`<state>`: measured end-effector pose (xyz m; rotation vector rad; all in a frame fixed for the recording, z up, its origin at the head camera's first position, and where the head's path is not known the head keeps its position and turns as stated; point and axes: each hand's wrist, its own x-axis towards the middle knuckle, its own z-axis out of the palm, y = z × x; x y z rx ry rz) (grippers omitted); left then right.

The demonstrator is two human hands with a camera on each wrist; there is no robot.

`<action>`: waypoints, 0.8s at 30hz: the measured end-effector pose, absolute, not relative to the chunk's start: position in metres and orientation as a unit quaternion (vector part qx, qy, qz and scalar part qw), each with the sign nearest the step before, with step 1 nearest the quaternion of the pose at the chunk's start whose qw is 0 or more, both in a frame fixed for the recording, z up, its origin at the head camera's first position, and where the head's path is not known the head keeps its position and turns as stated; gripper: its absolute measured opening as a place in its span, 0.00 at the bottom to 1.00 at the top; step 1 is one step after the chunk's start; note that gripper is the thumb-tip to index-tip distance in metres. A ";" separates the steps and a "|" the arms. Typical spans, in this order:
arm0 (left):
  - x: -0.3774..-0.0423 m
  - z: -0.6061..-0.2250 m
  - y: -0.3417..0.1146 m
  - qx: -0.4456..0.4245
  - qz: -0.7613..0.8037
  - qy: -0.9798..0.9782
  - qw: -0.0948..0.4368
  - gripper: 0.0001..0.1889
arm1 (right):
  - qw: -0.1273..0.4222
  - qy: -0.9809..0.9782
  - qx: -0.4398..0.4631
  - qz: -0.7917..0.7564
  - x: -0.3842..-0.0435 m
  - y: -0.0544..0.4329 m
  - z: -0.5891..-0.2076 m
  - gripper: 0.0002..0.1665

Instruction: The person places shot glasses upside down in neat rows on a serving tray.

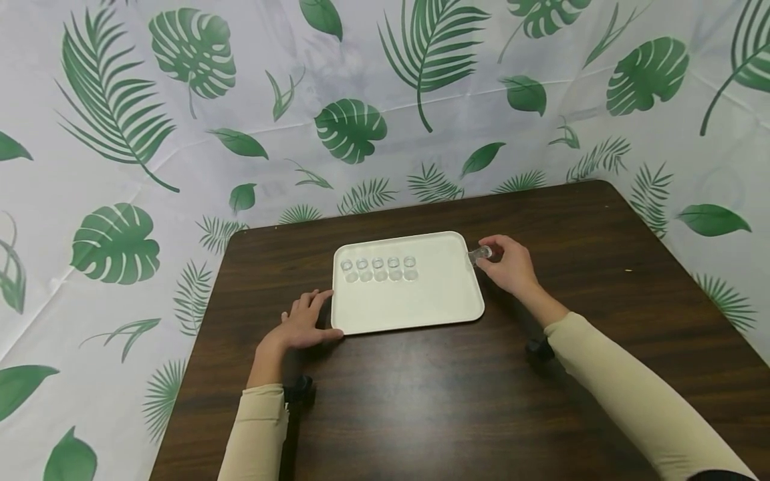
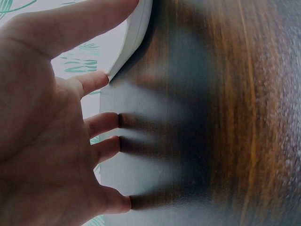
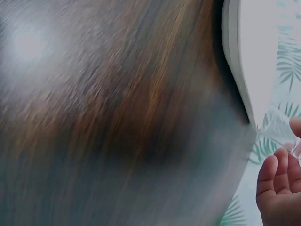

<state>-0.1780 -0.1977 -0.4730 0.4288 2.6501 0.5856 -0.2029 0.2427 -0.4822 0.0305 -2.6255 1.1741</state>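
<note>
A white tray (image 1: 409,304) lies on the dark table, with several small clear glasses (image 1: 378,269) standing in one row on its upper left part. My right hand (image 1: 512,267) pinches another small clear glass (image 1: 480,254) between thumb and fingers, tilted at the tray's right edge. In the right wrist view that hand (image 3: 282,193) and glass (image 3: 277,123) are partly cut off by the frame. My left hand (image 1: 303,325) is spread at the tray's left side, its thumb at the lower left corner. The left wrist view shows its other fingertips (image 2: 106,123) on the tabletop and tray edge.
A dark wooden table (image 1: 397,401) surrounds the tray on all sides. Behind and beside it hangs a white cloth (image 1: 240,174) printed with green leaves. A tiny light speck (image 1: 628,270) lies on the right part of the tabletop.
</note>
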 end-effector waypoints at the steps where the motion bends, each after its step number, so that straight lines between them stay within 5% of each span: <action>1: -0.178 -0.473 -0.198 0.153 0.208 0.946 0.196 0.50 | 0.130 -0.905 0.010 0.404 -0.204 0.240 -0.483 0.19; 24: -0.178 -0.475 -0.198 0.160 0.209 0.946 0.190 0.50 | 0.065 -0.916 0.050 0.392 -0.216 0.186 -0.483 0.21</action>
